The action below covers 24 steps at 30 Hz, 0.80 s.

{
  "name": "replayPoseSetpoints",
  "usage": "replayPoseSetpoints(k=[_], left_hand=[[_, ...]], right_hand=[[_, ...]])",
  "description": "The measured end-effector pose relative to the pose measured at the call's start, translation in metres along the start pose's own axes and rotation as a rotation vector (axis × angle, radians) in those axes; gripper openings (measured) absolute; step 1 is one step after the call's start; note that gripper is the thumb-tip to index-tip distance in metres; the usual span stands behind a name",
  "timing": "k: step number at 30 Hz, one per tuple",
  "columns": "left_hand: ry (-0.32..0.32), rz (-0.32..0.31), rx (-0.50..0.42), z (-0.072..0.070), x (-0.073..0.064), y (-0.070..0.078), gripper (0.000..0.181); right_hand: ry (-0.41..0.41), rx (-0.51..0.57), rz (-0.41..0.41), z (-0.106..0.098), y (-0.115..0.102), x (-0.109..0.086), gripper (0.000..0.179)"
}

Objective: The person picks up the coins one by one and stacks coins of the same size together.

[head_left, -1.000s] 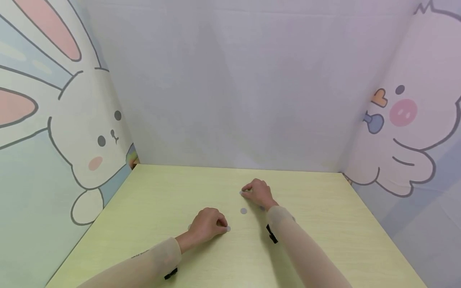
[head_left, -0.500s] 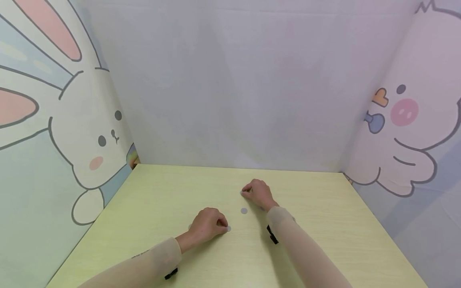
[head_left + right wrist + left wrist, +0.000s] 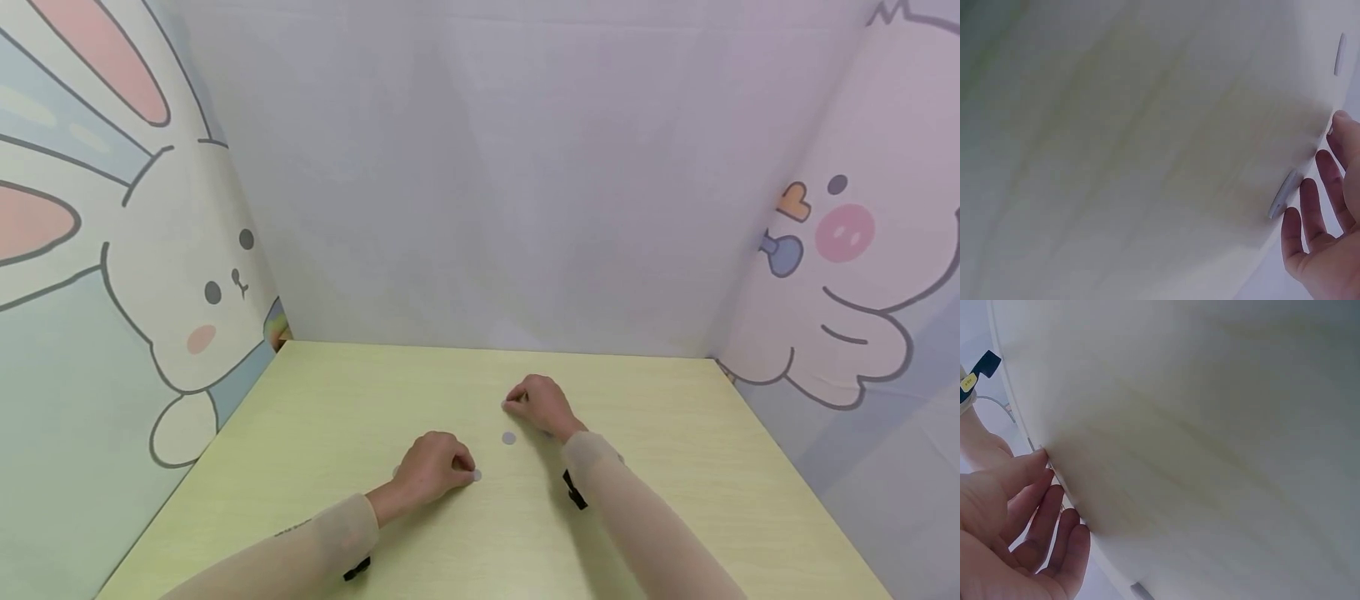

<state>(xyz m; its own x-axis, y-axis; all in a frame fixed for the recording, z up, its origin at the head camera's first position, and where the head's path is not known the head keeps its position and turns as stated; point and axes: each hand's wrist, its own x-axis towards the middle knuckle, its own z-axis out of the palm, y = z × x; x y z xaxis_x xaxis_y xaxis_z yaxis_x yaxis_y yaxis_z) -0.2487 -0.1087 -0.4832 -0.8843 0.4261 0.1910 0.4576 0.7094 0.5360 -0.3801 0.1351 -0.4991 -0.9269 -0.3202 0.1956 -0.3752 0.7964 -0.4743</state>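
Small, flat grey discs lie on the pale wood-grain table [image 3: 360, 392]. My left hand [image 3: 431, 471] pinches one grey disc [image 3: 477, 476] by its edge at table level, left of centre. Farther back and to the right, my right hand [image 3: 543, 404] holds another disc [image 3: 504, 404] between thumb and index finger, mostly covered by the fingertips. Its remaining fingers [image 3: 1310, 200] are spread low over the tabletop, beside a loose disc [image 3: 1284, 194]. In the left wrist view, the left fingertips [image 3: 1046, 456] touch the surface.
A loose disc [image 3: 508, 438] lies between the two hands. Another disc [image 3: 397, 472] is partly hidden behind the left hand, and one [image 3: 548, 433] shows beside the right wrist. White cloth [image 3: 480, 183] hangs behind the table, with a cartoon rabbit [image 3: 187, 275] panel at left.
My right hand and forearm have shifted slightly right and nearer, with the pinched disc following a little. The left hand stays in place.
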Motion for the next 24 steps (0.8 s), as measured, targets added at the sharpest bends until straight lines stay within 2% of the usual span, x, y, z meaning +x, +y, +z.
replayPoseSetpoints(k=[12, 16, 20, 24], left_hand=[[-0.005, -0.002, -0.001, 0.001, 0.001, -0.001, 0.007], [-0.005, 0.001, 0.009, 0.001, 0.001, -0.002, 0.008], [-0.007, 0.001, 0.008, 0.001, 0.001, -0.002, 0.008], [-0.007, 0.000, 0.004, 0.000, 0.001, -0.001, 0.008]], right_hand=[[-0.032, 0.016, -0.041, -0.010, -0.011, -0.011, 0.006], [-0.030, 0.035, -0.107, -0.015, -0.018, -0.018, 0.006], [-0.037, 0.009, -0.207, -0.020, -0.025, -0.027, 0.007], [-0.053, -0.016, -0.270, -0.023, -0.035, -0.040, 0.007]])
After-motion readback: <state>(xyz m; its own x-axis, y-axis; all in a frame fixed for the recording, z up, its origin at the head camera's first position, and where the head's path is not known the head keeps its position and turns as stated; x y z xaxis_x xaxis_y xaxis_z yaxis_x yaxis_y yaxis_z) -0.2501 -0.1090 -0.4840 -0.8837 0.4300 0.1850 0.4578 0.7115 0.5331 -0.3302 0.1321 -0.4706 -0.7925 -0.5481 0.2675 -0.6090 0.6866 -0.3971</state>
